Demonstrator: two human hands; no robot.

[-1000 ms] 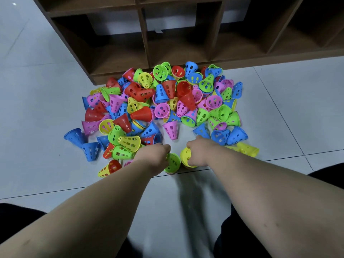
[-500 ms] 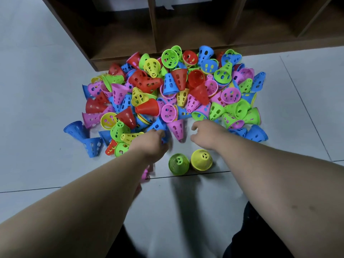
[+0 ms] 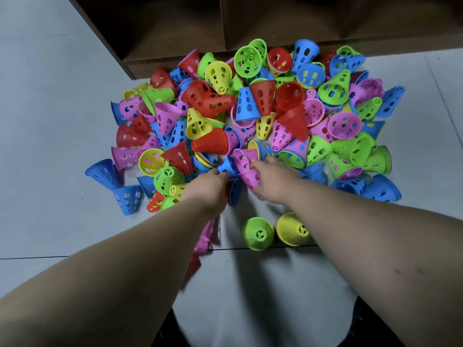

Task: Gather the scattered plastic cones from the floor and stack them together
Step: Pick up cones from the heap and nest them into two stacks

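A big pile of perforated plastic cones [image 3: 250,103] in red, blue, green, yellow and pink lies on the grey floor. Both hands reach into its near edge. My left hand [image 3: 209,187] curls its fingers on a blue cone [image 3: 224,168]. My right hand [image 3: 274,180] holds a pink cone [image 3: 246,169] lying on its side right beside the blue one. Nearer to me, a green cone [image 3: 258,234] and a yellow cone [image 3: 292,229] stand upright side by side, apart from the pile. Some pink cones [image 3: 208,237] lie blurred under my left forearm.
A dark wooden shelf unit [image 3: 175,26] with open compartments stands directly behind the pile. Two blue cones [image 3: 115,181] lie at the pile's left edge. Grey floor tiles [image 3: 50,96] spread to the left and right. My dark trouser legs show at the bottom.
Both hands left the green and yellow cones standing near me and moved forward into the pile, where they now take hold of a blue and a pink cone. The camera moved closer.
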